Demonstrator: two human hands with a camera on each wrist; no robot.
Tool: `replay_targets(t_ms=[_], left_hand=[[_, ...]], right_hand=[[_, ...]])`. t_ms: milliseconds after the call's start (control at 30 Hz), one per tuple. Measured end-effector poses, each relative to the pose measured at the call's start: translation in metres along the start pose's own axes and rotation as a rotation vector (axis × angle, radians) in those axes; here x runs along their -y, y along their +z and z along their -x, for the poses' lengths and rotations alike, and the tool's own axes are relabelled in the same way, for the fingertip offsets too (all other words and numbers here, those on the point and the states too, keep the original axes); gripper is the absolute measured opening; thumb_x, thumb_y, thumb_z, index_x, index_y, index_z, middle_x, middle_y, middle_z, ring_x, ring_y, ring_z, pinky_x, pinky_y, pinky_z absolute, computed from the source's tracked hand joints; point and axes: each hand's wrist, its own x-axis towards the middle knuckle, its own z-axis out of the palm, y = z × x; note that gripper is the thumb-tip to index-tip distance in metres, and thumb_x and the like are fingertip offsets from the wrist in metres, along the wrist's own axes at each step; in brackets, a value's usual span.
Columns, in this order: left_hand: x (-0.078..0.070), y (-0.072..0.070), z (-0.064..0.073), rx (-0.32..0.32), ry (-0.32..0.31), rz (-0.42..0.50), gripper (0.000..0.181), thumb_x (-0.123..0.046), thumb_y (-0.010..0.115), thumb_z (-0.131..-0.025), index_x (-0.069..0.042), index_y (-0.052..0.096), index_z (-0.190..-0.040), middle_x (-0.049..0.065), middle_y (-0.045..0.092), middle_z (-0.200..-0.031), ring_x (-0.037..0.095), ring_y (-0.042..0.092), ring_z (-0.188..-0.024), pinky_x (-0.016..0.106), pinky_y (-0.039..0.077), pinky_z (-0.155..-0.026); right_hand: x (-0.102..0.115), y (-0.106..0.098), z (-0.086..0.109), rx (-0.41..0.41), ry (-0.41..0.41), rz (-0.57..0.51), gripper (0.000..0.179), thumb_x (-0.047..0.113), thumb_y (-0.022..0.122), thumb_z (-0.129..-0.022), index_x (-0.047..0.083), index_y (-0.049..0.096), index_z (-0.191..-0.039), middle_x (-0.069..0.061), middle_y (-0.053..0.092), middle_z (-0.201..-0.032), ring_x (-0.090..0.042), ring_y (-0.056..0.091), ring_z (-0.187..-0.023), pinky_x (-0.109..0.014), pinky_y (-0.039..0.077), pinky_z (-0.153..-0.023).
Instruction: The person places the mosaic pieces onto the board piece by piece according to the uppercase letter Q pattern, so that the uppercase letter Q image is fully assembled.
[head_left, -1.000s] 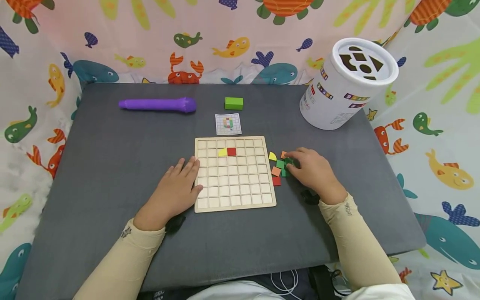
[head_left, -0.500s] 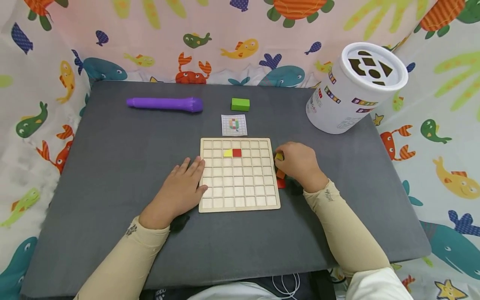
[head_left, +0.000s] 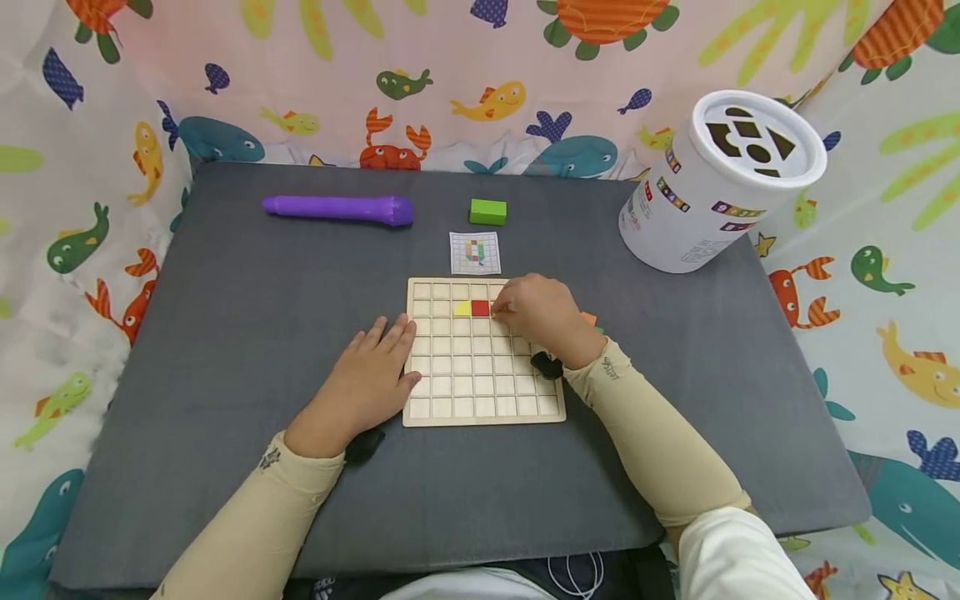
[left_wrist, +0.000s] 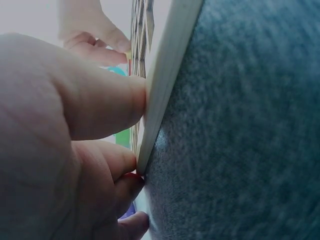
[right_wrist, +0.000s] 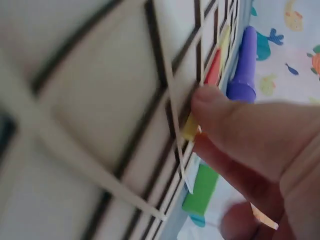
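Note:
A wooden grid board (head_left: 465,387) lies on the grey table. In its second row from the far side sit a yellow tile (head_left: 461,308) and, right beside it, a red tile (head_left: 480,308). My right hand (head_left: 543,312) is over the board's upper right, pinching a small yellow tile (right_wrist: 190,127) between thumb and finger at the cell right of the red one. At the board's left edge my left hand (head_left: 360,392) rests with straight fingers, the thumb (left_wrist: 107,102) touching the rim. Loose tiles (head_left: 588,318) right of the board are mostly hidden behind my right hand.
Beyond the board lie a small printed pattern card (head_left: 475,252) and a green block (head_left: 488,212). A purple stick (head_left: 337,210) lies at the back left. A white bucket (head_left: 667,225) with shaped holes in its lid stands at the back right.
My right hand picks a yellow quarter-round tile from the loose pile and carries it left onto the board, beside the red tile. My left hand stays at the board's edge.

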Motion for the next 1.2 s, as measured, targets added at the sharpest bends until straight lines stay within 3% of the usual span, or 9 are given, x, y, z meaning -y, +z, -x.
replay_targets(t_ms=[133,333,500,667,833,933,1067,1200], left_hand=[[0.0,0.003,0.001,-0.01,0.003,-0.001,0.079,-0.039,0.06,-0.11,-0.002,0.024,-0.169,0.015,0.02,-0.175,0.043,0.016,-0.16,0.062,0.019,-0.126],[-0.004,0.0,0.001,0.011,0.002,0.016,0.078,-0.038,0.059,-0.11,-0.002,0.022,-0.169,0.015,0.018,-0.175,0.043,0.014,-0.161,0.062,0.017,-0.126],[-0.005,0.0,0.001,0.017,0.007,0.021,0.078,-0.037,0.058,-0.111,-0.002,0.022,-0.169,0.016,0.019,-0.176,0.044,0.014,-0.161,0.062,0.017,-0.127],[-0.002,0.002,0.0,0.021,-0.003,0.023,0.078,-0.039,0.056,-0.112,-0.003,0.019,-0.17,0.015,0.015,-0.176,0.043,0.011,-0.161,0.061,0.014,-0.127],[0.0,0.004,0.0,0.009,0.005,0.013,0.078,-0.038,0.055,-0.111,-0.002,0.019,-0.17,0.016,0.016,-0.176,0.044,0.011,-0.161,0.063,0.014,-0.127],[0.001,0.004,0.001,0.007,0.011,0.024,0.078,-0.037,0.056,-0.111,-0.001,0.019,-0.17,0.018,0.017,-0.175,0.046,0.011,-0.16,0.064,0.014,-0.126],[0.0,0.005,0.002,0.016,0.018,0.037,0.078,-0.036,0.055,-0.112,0.0,0.019,-0.17,0.018,0.015,-0.176,0.046,0.01,-0.16,0.065,0.013,-0.126],[-0.005,0.002,0.001,0.016,0.027,0.041,0.077,-0.035,0.055,-0.112,0.0,0.019,-0.169,0.019,0.015,-0.176,0.047,0.01,-0.16,0.065,0.013,-0.126]], right_hand=[[0.001,0.004,-0.001,0.01,0.011,-0.022,0.012,0.018,0.085,-0.095,0.022,0.089,-0.105,0.002,0.079,-0.112,-0.02,0.073,-0.103,-0.041,0.061,-0.077],[-0.002,-0.004,0.012,0.096,0.069,-0.015,0.023,0.023,0.071,-0.104,0.023,0.084,-0.123,0.0,0.075,-0.128,-0.02,0.07,-0.114,-0.044,0.06,-0.08],[-0.013,-0.012,0.044,0.003,0.186,-0.097,0.03,0.026,0.063,-0.108,0.019,0.078,-0.133,-0.004,0.071,-0.135,-0.025,0.068,-0.11,-0.048,0.057,-0.081],[-0.04,-0.015,0.085,-0.109,0.305,-0.189,0.031,0.023,0.062,-0.108,0.016,0.077,-0.134,-0.004,0.073,-0.122,-0.024,0.063,-0.092,-0.046,0.053,-0.073],[-0.067,-0.016,0.125,-0.105,0.39,-0.192,0.031,0.023,0.064,-0.107,0.015,0.076,-0.134,-0.006,0.072,-0.119,-0.027,0.06,-0.091,-0.047,0.051,-0.072],[-0.075,-0.013,0.14,-0.078,0.398,-0.177,0.033,0.022,0.067,-0.105,0.013,0.075,-0.136,-0.011,0.071,-0.13,-0.034,0.062,-0.108,-0.056,0.054,-0.085],[-0.078,-0.007,0.146,-0.062,0.37,-0.113,0.039,0.022,0.067,-0.104,0.01,0.071,-0.141,-0.017,0.064,-0.142,-0.044,0.053,-0.132,-0.065,0.045,-0.106],[-0.082,-0.004,0.137,-0.052,0.3,-0.025,0.044,0.016,0.06,-0.105,0.011,0.065,-0.149,-0.015,0.059,-0.149,-0.047,0.049,-0.134,-0.066,0.043,-0.107]])
